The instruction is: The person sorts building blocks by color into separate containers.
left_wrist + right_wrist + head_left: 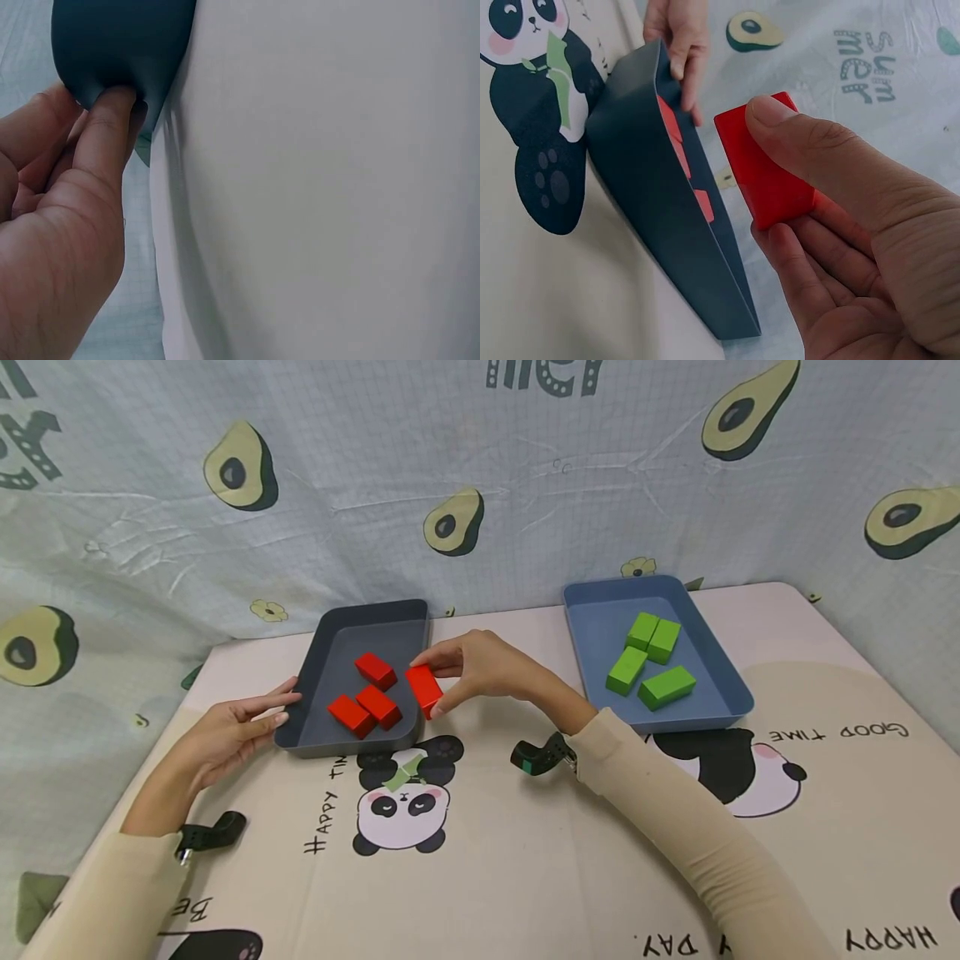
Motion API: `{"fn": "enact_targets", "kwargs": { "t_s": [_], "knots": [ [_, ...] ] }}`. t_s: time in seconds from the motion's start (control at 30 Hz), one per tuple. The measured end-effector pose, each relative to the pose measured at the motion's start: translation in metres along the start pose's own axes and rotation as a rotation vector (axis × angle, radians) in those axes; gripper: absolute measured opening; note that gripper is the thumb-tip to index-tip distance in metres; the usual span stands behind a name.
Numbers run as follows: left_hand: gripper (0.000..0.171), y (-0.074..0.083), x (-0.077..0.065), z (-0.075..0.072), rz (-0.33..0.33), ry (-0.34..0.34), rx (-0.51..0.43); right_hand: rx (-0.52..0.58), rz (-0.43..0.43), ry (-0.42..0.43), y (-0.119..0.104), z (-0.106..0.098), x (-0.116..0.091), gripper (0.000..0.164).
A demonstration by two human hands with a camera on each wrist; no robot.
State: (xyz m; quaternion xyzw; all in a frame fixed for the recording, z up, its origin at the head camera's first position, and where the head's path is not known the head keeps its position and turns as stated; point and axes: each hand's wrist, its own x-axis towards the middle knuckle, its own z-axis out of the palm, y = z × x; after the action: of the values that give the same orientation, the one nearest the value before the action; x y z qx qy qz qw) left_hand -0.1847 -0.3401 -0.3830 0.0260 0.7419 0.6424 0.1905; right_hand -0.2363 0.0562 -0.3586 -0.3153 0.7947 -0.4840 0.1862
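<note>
My right hand (pixel 487 668) pinches a red block (pixel 424 690) between thumb and fingers above the right rim of a dark grey tray (pixel 330 635). In the right wrist view the held red block (pixel 769 165) is tilted, with the thumb across its face. Three more red blocks lie in the tray, among them one red block (pixel 376 671) toward the back. My left hand (pixel 232 735) rests against the tray's left side with its fingers fairly straight. In the left wrist view, fingers of the left hand (pixel 75 195) touch the tray's outer wall (pixel 120 45).
To the right stands a blue tray (pixel 720 685) holding several green blocks (pixel 667 687). Both trays sit on a pale printed cloth (pixel 480 860) with pandas and lettering. A curtain (pixel 360 468) with avocado prints hangs behind the table.
</note>
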Motion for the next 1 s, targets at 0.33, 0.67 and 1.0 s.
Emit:
{"fn": "enact_targets", "kwargs": {
  "t_s": [0.33,0.67,1.0],
  "knots": [
    [0.053,0.003,0.001,-0.002,-0.007,-0.01,0.0,-0.048,-0.003,-0.001,-0.007,-0.001,0.003,0.064],
    [0.052,0.002,0.002,-0.003,0.001,-0.02,0.021,-0.083,-0.034,0.028,-0.008,-0.003,0.005,0.063],
    [0.049,0.002,0.001,-0.005,0.0,-0.029,0.002,-0.116,-0.046,0.025,-0.012,-0.004,0.009,0.063]
  ]
}}
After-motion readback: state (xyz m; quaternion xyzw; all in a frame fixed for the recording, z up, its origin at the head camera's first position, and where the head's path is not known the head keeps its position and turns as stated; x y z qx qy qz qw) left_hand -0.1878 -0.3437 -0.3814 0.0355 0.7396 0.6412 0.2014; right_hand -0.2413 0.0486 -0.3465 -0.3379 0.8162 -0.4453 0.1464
